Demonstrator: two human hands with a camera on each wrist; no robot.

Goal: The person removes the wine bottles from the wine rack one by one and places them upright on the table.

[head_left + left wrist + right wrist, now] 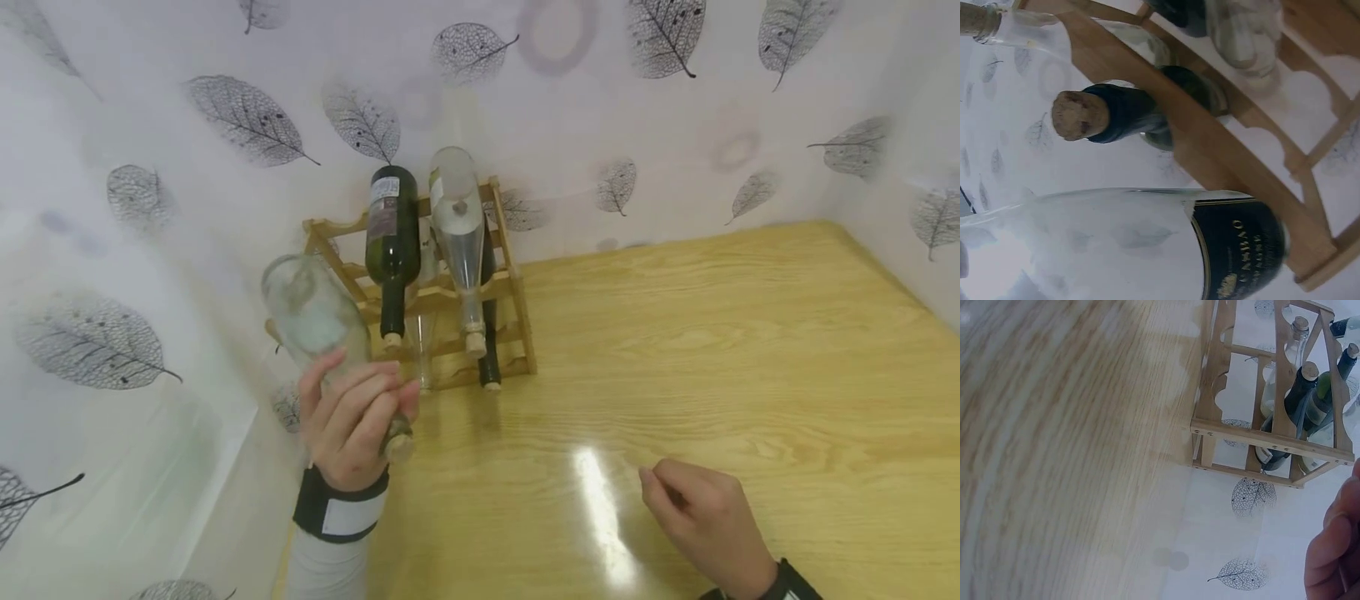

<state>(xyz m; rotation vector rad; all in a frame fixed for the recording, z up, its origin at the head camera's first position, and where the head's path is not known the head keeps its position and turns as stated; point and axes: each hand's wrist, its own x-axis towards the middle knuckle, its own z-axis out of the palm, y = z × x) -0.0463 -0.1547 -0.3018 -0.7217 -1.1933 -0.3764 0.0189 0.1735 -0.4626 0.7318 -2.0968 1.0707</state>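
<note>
My left hand (352,421) grips a clear glass bottle (303,292) around its neck, its cork (400,447) showing past the fingers and its base tilted up and away. A dark label with gold lettering (1238,247) shows on this bottle in the left wrist view. The bottle overlaps the left side of a wooden wine rack (527,333). On the rack's top level lie a dark green bottle (393,242) and a clear bottle (459,221), corks toward me. Over the table, my right hand (705,508) holds nothing, its fingers loosely curled.
Lower in the rack lie a dark bottle (490,350) and a clear bottle (423,342). The wood-grain table (712,350) extends right of the rack. A leaf-patterned white wall covering (555,125) stands behind and to the left.
</note>
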